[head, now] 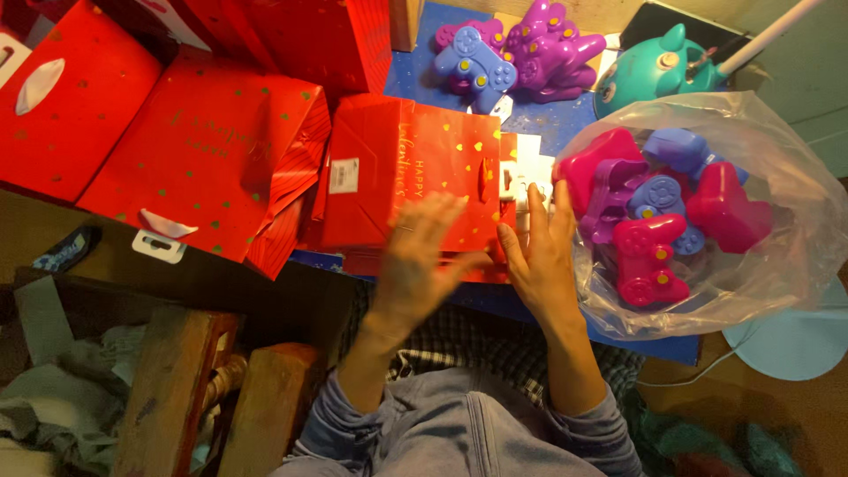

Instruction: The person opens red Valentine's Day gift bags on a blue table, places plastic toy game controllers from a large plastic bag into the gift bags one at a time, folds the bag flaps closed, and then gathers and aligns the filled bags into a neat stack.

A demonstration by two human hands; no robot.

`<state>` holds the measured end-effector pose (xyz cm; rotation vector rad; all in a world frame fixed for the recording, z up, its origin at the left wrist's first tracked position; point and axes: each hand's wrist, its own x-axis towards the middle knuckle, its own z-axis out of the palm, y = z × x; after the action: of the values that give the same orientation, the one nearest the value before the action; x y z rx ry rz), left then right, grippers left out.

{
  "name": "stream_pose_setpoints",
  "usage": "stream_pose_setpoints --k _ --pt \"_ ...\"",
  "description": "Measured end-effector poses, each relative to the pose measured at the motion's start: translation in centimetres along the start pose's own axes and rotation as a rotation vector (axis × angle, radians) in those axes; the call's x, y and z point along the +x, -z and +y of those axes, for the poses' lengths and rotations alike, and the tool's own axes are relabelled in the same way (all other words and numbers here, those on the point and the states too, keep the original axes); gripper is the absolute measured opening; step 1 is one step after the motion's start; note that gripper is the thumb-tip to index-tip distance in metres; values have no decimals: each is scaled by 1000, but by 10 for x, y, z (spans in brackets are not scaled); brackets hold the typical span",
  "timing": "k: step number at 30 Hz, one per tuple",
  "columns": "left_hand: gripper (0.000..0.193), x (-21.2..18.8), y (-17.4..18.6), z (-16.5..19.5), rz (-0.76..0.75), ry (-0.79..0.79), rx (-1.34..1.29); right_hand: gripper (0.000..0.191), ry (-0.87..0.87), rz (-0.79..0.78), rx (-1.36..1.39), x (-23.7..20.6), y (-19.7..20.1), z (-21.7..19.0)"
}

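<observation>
red gift bag (415,177): glossy paper | toy controllers (649,256): smooth plastic | clear bag (795,238): filmy plastic
</observation>
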<state>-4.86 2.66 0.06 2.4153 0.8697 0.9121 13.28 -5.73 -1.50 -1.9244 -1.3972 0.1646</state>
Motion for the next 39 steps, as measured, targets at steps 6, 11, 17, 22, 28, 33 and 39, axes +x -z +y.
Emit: stream_pose_setpoints --k 6,11,17,22,28,33,39 --pt "28 -1 60 -26 418 174 415 60 123 39 -18 -9 5 -26" --pt "54 -10 83 -38 411 305 696 60 228 -33 42 -22 -3 -61" --pt "59 19 87 -67 355 419 606 69 382 -159 -24 -13 -28 -86" --pt "45 24 106 -91 365 411 566 78 387 -301 -198 -1 -41 -81" --pt "35 40 117 -77 427 211 550 75 341 -313 -205 13 -35 -59" --pt "40 31 124 -33 477 125 563 77 340 -300 -171 3 -22 -41" --pt "45 40 141 1 518 113 615 70 317 -284 -204 14 -21 -31"
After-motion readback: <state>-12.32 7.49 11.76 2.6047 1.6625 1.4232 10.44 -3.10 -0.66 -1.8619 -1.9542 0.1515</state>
